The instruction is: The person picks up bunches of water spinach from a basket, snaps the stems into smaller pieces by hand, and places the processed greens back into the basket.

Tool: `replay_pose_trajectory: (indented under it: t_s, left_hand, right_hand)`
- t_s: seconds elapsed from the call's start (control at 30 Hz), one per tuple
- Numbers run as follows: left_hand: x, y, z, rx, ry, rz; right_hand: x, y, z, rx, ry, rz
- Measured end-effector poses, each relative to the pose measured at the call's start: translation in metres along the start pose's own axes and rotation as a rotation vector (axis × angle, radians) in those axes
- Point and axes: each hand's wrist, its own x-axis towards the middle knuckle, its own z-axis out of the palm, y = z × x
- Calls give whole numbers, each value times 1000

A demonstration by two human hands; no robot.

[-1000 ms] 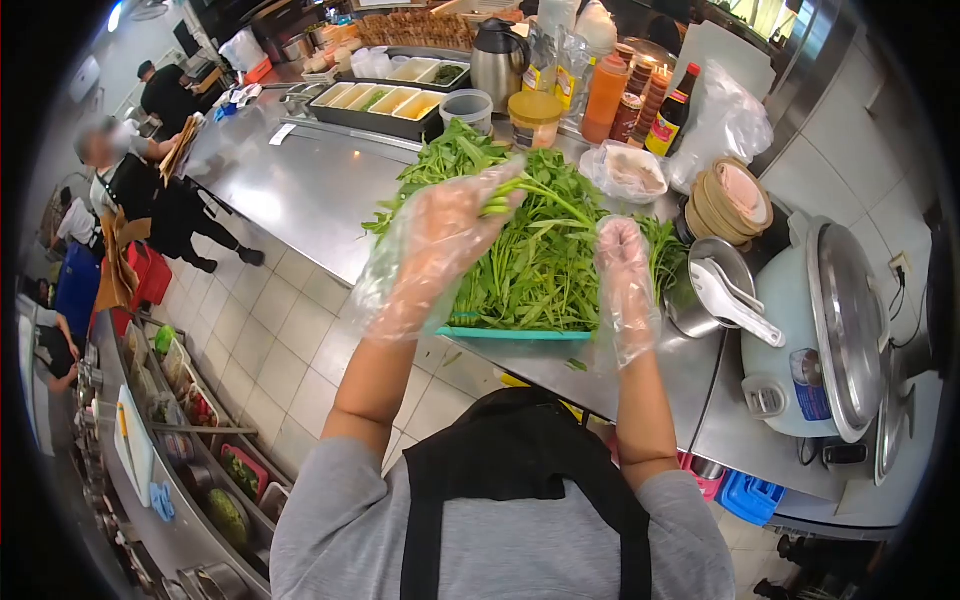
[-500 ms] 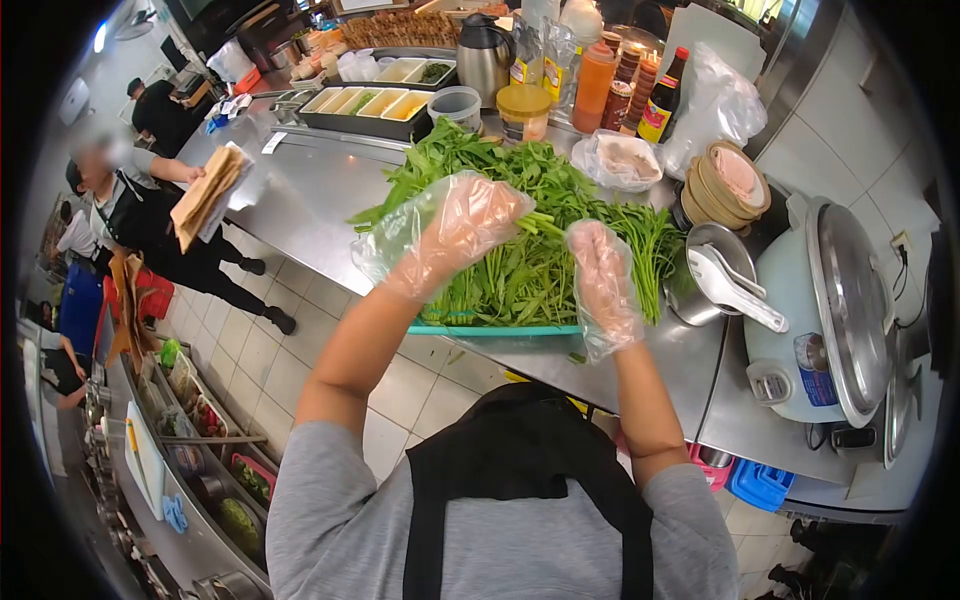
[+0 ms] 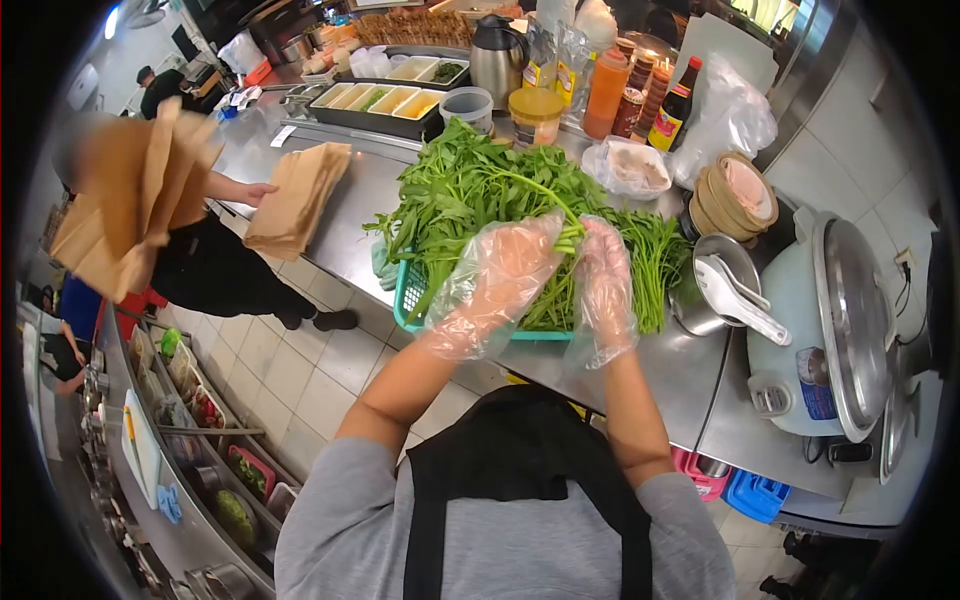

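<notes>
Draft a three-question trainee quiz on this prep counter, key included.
1. True or false: both of the wearer's hands are bare.
2. What lies in the teal basket? A) paper bags B) leafy greens C) sauce bottles
3. Which of the wearer's hands is nearer the rice cooker?

Key:
1. False: the left hand and right hand wear clear plastic gloves.
2. B.
3. The right hand.
</notes>
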Motion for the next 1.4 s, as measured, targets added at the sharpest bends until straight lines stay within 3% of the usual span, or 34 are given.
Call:
replay_pose_trajectory:
  t_s: [0.1,0.23,0.3,0.43,0.47,0.5,0.53,0.6,0.63,0.67,0.73,0.8,0.87,0.9,0.93,1.0,1.07,1.1,1.13,1.17,1.2,1.27,1.33,1.4]
  left_hand:
    - [0,-3,15,-100,128,86]
    - [1,2,15,-23,87,31]
    - [5,-2,22,55,2,115]
    - [10,-3,22,-10,55,253]
    - [14,1,23,-71,42,124]
    - [17,5,20,-131,30,-4]
    - [17,8,16,-130,28,1]
    - [15,13,6,-280,125,-181]
    - [14,9,-2,-583,41,-403]
    - [15,6,-2,-581,40,-399]
    - [18,-7,6,-192,38,-367]
    - [14,-22,13,-177,-68,-311]
    - [4,-21,-4,-213,-10,-167]
    - [7,-9,-29,-681,-122,-425]
    - [7,-36,-18,-680,-123,-424]
    - [16,-111,15,116,481,612]
    - [31,-108,-10,-671,-66,67]
    - [45,-114,-24,-1180,-252,-402]
    - [54,-110,-34,-1179,-247,-402]
    - [61,-105,-42,-1207,-421,-349]
    - [65,-101,-45,-1228,-598,-294]
    - [66,-94,-41,-1253,-621,-286]
    - [58,-77,-38,-1115,-509,-298]
    - [54,-60,-39,-1198,-590,-340]
  right_hand:
    - [2,9,1,16,23,-11]
    - [-2,16,-2,-28,76,-11]
    - [0,25,-5,33,48,-48]
    - [2,31,-13,48,12,-21]
    - [4,32,-13,49,15,-22]
    - [8,31,-12,-143,79,-101]
    - [9,31,-11,-335,144,-178]
    - [9,46,-21,-418,189,-201]
    - [9,51,-25,-504,228,-221]
    - [11,55,-33,-502,231,-222]
    - [10,17,-25,-138,202,-60]
    - [9,-4,-19,42,223,-38]
    - [13,-18,-23,107,194,57]
    - [19,-16,-32,206,146,70]
    - [25,-11,-42,207,148,69]
    - [36,-3,-53,259,-58,6]
    - [36,-21,-44,189,-36,58]
    - [44,-25,-46,-187,-162,-48]
    - [53,-28,-47,-562,-284,-157]
    - [64,-20,-49,-561,-286,-159]
    - [79,-1,-54,-834,-335,-413]
    - [97,27,-60,-1372,-409,-931]
    - [82,-1,-45,-1358,-428,-891]
    - [68,-39,-20,-1325,-474,-827]
